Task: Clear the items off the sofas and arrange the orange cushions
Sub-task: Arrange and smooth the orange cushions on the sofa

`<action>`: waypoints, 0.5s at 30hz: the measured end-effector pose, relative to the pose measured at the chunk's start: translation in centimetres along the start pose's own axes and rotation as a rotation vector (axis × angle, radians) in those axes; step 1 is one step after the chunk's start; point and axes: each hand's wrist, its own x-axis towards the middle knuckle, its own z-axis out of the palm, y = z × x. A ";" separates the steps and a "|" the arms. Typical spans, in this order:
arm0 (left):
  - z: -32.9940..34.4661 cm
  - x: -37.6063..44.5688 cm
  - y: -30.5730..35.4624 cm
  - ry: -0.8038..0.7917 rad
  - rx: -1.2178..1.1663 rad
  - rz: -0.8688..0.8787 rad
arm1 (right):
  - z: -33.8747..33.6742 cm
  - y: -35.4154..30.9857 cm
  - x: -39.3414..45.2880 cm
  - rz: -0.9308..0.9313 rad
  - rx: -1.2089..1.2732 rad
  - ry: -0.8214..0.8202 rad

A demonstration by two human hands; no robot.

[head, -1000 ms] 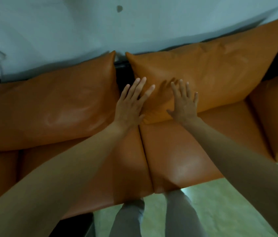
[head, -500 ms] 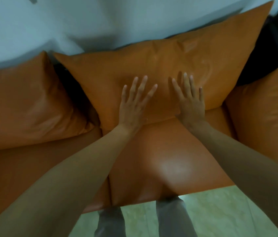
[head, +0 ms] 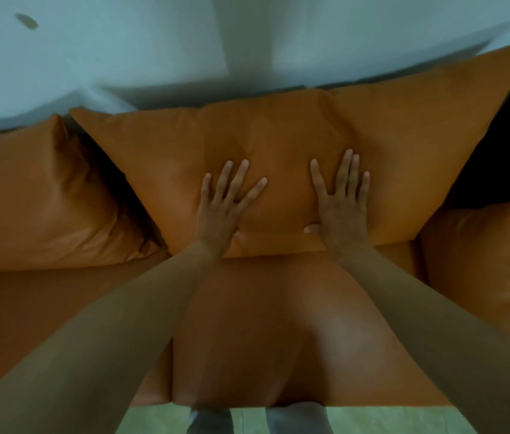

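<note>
A large orange back cushion (head: 281, 136) leans against the wall at the rear of the orange sofa seat (head: 266, 333). My left hand (head: 222, 208) lies flat on its lower middle with fingers spread. My right hand (head: 341, 205) lies flat a little to the right, fingers also apart. Both palms press the cushion's face; neither holds anything. A second orange back cushion (head: 37, 202) rests to the left, with a dark gap between the two. A third orange cushion (head: 491, 270) shows at the right edge.
The pale wall (head: 153, 51) rises right behind the cushions. A dark object (head: 498, 158) sits behind the right corner of the middle cushion. Greenish floor (head: 372, 421) and my legs (head: 209, 422) show below the seat's front edge.
The view has shifted right, so the middle cushion is now centred. Both hands have moved further onto its face and spread apart from each other.
</note>
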 end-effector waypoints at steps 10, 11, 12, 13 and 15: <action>-0.1 -1.6 2.8 0.007 -0.041 -0.090 | 0.2 -0.9 -1.6 0.023 0.040 -0.070; -0.5 -2.0 3.3 0.023 -0.079 -0.107 | -0.1 -1.2 -2.3 0.034 0.056 -0.061; -1.2 -2.3 3.9 0.043 -0.116 -0.128 | -0.4 -1.6 -3.0 0.042 0.080 -0.048; -2.0 -2.6 4.5 0.055 -0.160 -0.150 | -0.7 -1.9 -3.7 0.050 0.113 -0.031; -4.0 -3.1 5.7 0.049 -0.261 -0.183 | -1.7 -2.5 -5.1 0.061 0.195 0.010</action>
